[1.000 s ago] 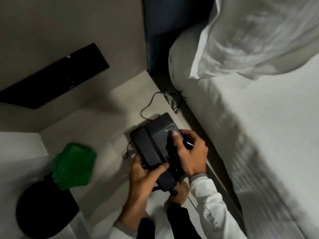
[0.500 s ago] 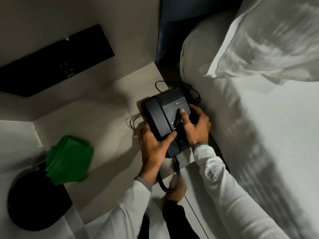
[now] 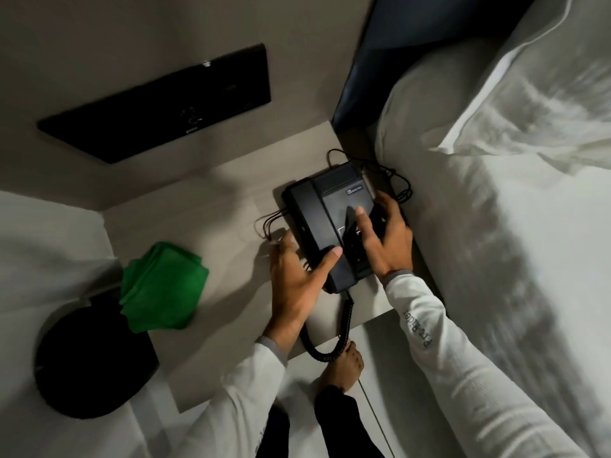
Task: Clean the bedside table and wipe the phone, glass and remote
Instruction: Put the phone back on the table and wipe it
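Left hand [image 3: 294, 279] clasping the near left side of a black corded desk phone [image 3: 330, 223], thumb laid across the handset; right hand [image 3: 385, 238] spread over the keypad side, fingers wrapped round the right edge. Matte black, coiled cord [image 3: 325, 338] looping off the front. Sitting on the pale bedside table [image 3: 215, 206], hard against the white bed [image 3: 512, 242]. Folded green cloth [image 3: 162, 287] well left. Black wall panel [image 3: 158, 104] above.

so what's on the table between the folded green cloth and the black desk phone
Mostly bare tabletop in the head view. Between the folded green cloth and the black desk phone lie only thin black cords and the left hand gripping the phone's edge.
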Tool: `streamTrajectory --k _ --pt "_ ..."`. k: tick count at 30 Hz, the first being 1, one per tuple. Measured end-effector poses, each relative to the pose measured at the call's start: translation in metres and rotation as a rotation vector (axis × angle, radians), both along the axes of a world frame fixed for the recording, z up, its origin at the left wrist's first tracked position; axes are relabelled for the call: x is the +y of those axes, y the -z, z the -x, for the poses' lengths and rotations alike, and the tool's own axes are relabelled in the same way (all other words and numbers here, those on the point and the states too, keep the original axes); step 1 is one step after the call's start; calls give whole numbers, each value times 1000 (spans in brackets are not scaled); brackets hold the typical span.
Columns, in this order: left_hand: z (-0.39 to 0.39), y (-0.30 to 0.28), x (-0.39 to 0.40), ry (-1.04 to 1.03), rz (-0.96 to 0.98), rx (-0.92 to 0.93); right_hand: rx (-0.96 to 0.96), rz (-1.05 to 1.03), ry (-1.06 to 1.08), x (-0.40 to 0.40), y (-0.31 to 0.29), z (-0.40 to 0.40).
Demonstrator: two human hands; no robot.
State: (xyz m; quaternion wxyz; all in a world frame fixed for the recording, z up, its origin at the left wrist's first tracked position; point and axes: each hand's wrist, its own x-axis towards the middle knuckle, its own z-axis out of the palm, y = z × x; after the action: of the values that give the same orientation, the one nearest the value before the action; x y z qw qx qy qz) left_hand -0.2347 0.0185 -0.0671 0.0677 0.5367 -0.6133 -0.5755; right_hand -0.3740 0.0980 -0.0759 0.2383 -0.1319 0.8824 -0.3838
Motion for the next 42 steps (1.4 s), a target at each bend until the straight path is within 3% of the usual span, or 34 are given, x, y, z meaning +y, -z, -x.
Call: streamTrajectory --k 5,9,12,16,20,23,27,31,36,38,42 --pt "-81 -25 -36 2 416 -122 447 84 -107 -11 -23 -57" --pt "-166 -28 -83 -28 650 -404 313 236 -355 -54 -29 -131" --pt "-208 -15 -114 -103 431 -437 -25 220 -431 -87 -20 -176" --pt "-236 3 -129 -203 232 -302 -397 100 -279 -126 0 -218" --pt "-235 11 -125 -239 281 -242 -453 42 -153 -136 12 -229" --pt "-236 9 -123 -243 287 -198 -604 117 -8 -133 7 -231" --pt "-235 -3 -117 -151 36 46 -894 264 212 -113 -4 -227" --pt "-228 -16 -106 -129 -235 208 -1018 257 116 -84 -18 -212" --pt "-193 -32 -86 -214 -540 446 -1223 445 152 -58 -29 -180" --pt "-167 -41 -80 -138 -458 478 -1254 529 223 -48 -40 -159" --pt "-116 -58 -74 30 -17 395 -1115 589 298 -38 -72 -118"
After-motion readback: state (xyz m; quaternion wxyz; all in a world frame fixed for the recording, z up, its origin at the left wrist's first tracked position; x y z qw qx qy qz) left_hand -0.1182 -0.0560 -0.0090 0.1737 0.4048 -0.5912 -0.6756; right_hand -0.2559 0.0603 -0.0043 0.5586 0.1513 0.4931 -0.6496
